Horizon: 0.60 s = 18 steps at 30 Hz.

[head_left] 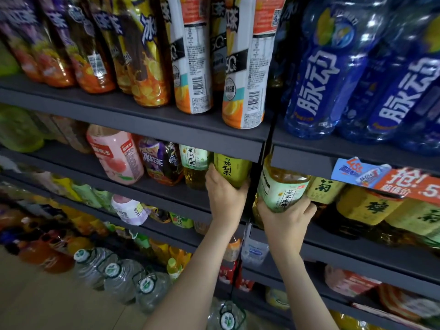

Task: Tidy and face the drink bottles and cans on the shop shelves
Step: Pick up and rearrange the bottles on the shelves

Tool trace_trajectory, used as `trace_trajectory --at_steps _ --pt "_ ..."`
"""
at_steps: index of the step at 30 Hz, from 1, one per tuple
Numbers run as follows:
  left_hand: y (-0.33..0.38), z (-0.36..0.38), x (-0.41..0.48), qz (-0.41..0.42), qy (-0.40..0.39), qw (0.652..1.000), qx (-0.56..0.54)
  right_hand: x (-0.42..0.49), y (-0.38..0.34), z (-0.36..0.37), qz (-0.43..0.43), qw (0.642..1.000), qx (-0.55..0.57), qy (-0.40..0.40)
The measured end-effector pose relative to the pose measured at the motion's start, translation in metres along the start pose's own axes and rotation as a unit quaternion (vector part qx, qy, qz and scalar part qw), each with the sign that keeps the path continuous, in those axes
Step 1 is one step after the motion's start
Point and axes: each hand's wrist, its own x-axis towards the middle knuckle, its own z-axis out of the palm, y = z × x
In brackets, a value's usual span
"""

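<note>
My left hand [225, 196] grips a yellow-green labelled tea bottle [232, 169] at the right end of the second shelf [166, 184] of the left bay. My right hand [285, 217] holds a pale green labelled tea bottle [282, 186] from below, at the left end of the right bay's shelf [357, 246]; this bottle is tilted and its top is hidden behind the shelf edge above. Another pale green tea bottle [194, 160] stands just left of my left hand. Yellow labelled tea bottles [366, 203] fill the shelf to the right of my right hand.
The top shelf carries iced tea bottles [147, 67], two white and orange bottles [245, 79] and big blue bottles [319, 79]. A pink peach drink [116, 158] leans on the second shelf. An orange price tag [404, 184] hangs on the right. Large water jugs [123, 279] stand on the floor.
</note>
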Motion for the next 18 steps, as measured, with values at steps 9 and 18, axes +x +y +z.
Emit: trace_trajectory --at_steps 9,18 --pt "-0.017 -0.016 0.006 0.009 -0.013 1.000 -0.023 -0.011 -0.007 -0.002 0.023 0.999 0.014 0.020" --pt "-0.062 -0.111 -0.023 -0.048 -0.035 0.993 -0.103 -0.049 -0.029 0.011 0.082 0.995 0.040 0.051"
